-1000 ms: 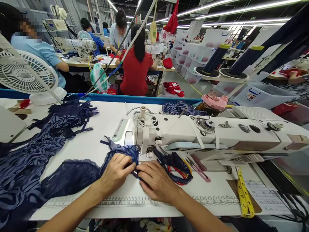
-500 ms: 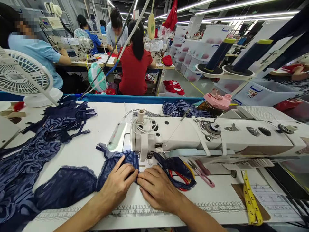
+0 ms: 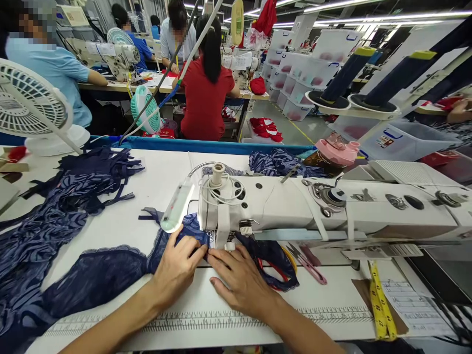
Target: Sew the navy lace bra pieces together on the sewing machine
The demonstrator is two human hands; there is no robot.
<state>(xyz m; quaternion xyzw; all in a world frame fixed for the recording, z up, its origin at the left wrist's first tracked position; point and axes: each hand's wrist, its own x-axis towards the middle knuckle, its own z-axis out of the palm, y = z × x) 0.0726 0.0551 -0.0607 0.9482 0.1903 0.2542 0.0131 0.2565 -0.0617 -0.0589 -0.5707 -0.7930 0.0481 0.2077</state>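
Note:
A navy lace bra (image 3: 98, 278) lies across the white table, its right-hand part under the presser foot (image 3: 229, 246) of the sewing machine (image 3: 273, 199). My left hand (image 3: 179, 260) grips the bra just left of the needle area, thumb and fingertips pressed on the fabric. Close beside it, my right hand (image 3: 243, 282) lies with stretched fingers at the fabric's edge in front of the foot, its thumb apart. The fingertips partly hide the fabric there. A navy fabric strip (image 3: 273, 268) and pink-handled scissors (image 3: 308, 265) lie right of my right hand.
A pile of navy patterned pieces (image 3: 62, 211) covers the left side, near a white fan (image 3: 33, 103). A printed ruler (image 3: 206, 322) runs along the front edge. A yellow tape measure (image 3: 381, 305) hangs at right. Co-workers sit beyond the blue table edge (image 3: 206, 143).
The view has shifted slightly. Both hands and the bra have moved a little closer to the presser foot, and my right thumb has spread away from its fingers.

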